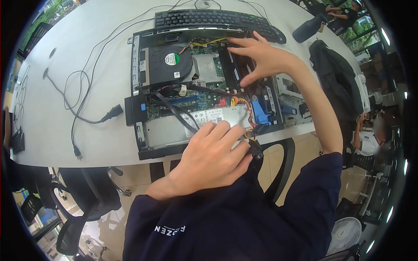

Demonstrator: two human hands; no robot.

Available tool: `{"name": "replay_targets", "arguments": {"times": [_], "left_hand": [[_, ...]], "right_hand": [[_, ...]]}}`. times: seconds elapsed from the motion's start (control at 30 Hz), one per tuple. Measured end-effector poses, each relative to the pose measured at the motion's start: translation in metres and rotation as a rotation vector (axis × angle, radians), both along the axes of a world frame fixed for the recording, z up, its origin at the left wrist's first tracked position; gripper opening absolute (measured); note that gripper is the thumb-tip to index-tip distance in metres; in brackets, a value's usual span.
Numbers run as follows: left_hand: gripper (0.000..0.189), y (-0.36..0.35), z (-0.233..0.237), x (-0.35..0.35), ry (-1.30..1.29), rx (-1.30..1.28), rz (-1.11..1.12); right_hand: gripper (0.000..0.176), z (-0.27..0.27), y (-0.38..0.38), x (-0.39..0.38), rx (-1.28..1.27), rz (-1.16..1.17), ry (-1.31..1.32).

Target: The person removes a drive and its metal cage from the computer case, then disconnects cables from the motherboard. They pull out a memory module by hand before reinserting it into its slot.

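Note:
An opened desktop computer case [167,153] lies on the table with its inside facing up. My left hand [215,152] is at its near edge, over the silver power supply [167,130]. Its fingers are curled, and a black cable connector [257,151] shows right at the thumb and fingertips. A black cable [172,108] runs from the board to beneath this hand. My right hand [263,56] reaches in from the right with fingers spread, over the memory slots [233,65]. Left of it sits a black blower fan [167,65]; coloured wires [235,102] and a blue plastic bracket [260,114] lie nearer me.
Behind the case are a black keyboard [209,18] and a mouse [278,35]. To the left lies a power cord plug [114,111] with a USB plug [77,152]. A dark bottle [309,28] and a black bag [333,78] are on the right. Chairs [87,191] stand below the table edge; people sit farther off.

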State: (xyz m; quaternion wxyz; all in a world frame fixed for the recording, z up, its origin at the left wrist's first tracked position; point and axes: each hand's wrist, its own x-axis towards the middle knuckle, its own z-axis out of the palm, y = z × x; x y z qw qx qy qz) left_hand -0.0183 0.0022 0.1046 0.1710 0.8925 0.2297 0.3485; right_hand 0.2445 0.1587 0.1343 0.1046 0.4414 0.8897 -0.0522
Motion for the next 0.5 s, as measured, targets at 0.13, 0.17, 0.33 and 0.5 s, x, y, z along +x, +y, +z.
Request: {"name": "replay_targets", "arguments": {"times": [0.13,0.17,0.33,0.5], "left_hand": [[0.018,-0.007,-0.002,-0.006,-0.027,0.029,0.003],[0.018,-0.008,-0.002,-0.008,-0.035,0.038,0.005],[0.018,-0.015,-0.01,-0.009,-0.055,0.066,0.036],[0.02,-0.016,-0.011,-0.005,-0.034,0.067,0.065]], "right_hand": [[0.073,-0.002,0.001,-0.007,0.048,-0.067,0.081],[0.073,0.002,0.001,-0.009,0.056,-0.064,0.072],[0.049,0.014,0.0,-0.027,0.001,-0.144,0.156],[0.041,-0.003,-0.004,-0.038,0.136,-0.152,-0.027]]}}
